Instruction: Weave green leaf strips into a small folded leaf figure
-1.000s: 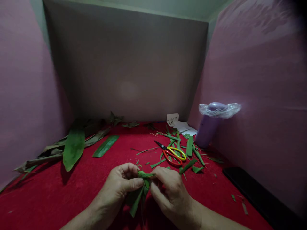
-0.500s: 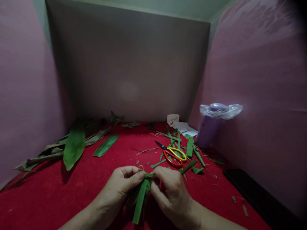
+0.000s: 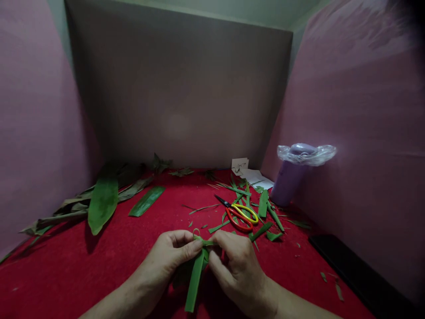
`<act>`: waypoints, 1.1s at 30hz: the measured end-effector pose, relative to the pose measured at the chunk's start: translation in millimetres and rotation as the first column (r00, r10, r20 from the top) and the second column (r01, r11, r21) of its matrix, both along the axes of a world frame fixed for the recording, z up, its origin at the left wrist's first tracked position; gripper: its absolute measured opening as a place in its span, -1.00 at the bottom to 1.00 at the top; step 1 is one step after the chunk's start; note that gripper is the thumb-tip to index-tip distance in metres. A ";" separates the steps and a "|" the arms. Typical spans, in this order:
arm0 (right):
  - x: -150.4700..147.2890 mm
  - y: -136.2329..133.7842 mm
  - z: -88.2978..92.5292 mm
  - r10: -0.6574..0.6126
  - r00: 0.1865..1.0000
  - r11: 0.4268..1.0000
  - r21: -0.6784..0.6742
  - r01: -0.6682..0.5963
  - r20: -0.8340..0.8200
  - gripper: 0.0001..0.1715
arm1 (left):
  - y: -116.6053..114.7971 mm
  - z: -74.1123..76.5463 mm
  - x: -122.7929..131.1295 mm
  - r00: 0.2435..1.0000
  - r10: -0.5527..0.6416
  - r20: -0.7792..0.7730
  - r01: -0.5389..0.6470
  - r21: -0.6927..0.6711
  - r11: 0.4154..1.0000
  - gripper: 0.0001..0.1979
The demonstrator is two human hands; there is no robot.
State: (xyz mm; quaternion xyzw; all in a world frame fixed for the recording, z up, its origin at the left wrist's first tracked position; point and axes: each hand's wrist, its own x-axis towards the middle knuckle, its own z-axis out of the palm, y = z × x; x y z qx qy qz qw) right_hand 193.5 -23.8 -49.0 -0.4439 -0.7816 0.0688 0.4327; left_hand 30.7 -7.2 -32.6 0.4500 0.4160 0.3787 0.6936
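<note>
Between my hands is a folded bundle of green leaf strips [image 3: 195, 280], with one long flat strip hanging down toward me. My left hand [image 3: 174, 254] pinches the top of the bundle between thumb and fingers; a small thin loop [image 3: 196, 231] sticks up beside the thumb. My right hand [image 3: 234, 261] is closed on a short leaf end [image 3: 209, 243] that runs sideways from the bundle. Fingers cover part of the folds. Beyond my right hand lie scissors [image 3: 239, 213] with one red and one yellow handle.
Leaf scraps [image 3: 263, 203] are scattered right of the scissors. A purple bottle [image 3: 288, 182] topped with clear plastic stands behind them, near white papers [image 3: 257, 178]. Large leaves [image 3: 103, 201] and a cut leaf piece [image 3: 146, 201] lie left. A black flat object [image 3: 352, 268] lies at right.
The hanging strip and the loop have shifted very slightly to the right. Both hands keep their grip in almost the same place.
</note>
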 end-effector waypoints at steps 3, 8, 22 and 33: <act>-0.3 -1.5 0.2 0.019 1.000 1.000 -0.013 -0.019 -0.001 -0.82 | -0.6 0.4 0.7 0.999 0.041 -0.014 -0.041 0.006 0.999 -0.74; -1.0 -1.1 1.6 0.039 0.999 0.999 -0.029 -0.039 -0.008 -0.83 | 1.8 -2.0 -0.9 0.999 0.044 -0.010 -0.044 0.011 0.999 -0.73; 0.2 0.2 1.2 -0.004 1.000 1.000 -0.018 0.004 -0.011 -0.83 | -3.0 6.8 2.4 0.999 0.048 0.007 -0.048 0.010 0.999 -0.76; 1.7 0.3 -0.1 0.006 1.000 1.000 -0.009 -0.007 -0.012 -0.83 | -2.0 10.8 2.3 0.998 0.050 -0.037 -0.049 0.034 0.998 -0.73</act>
